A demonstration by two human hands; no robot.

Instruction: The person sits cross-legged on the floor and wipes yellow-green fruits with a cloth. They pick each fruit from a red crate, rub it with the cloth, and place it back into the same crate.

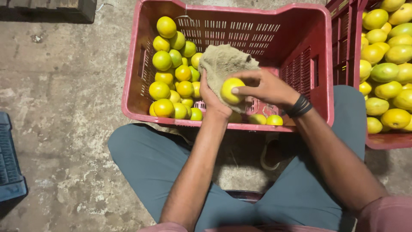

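1. Far to the left of our hands a dark blue crate (9, 159) lies on the concrete floor (60, 86).
2. Just left of our left hand, a heap of yellow and green fruit (174, 73) fills the left end of the red crate (133, 86) in front of us.
3. Our left hand (213, 98) is closed under a beige cloth (223, 64); its grip holds the cloth cupped, with the loose part bunched above the hand.
4. A yellow fruit (230, 91) sits in that cloth, between our two hands and over the crate's near side.
5. Our right hand (266, 88) grips the fruit from the right: the thumb presses its front and the fingers curl over its top. A black band (299, 106) circles that wrist.
6. Below the right hand, two more fruits (266, 120) lie against the crate's near wall.
7. Well to the right of the right hand a second red crate (386, 139) stands brim-full of the same fruit.
8. Below both hands we see our grey-trousered knees (150, 159) spread apart.
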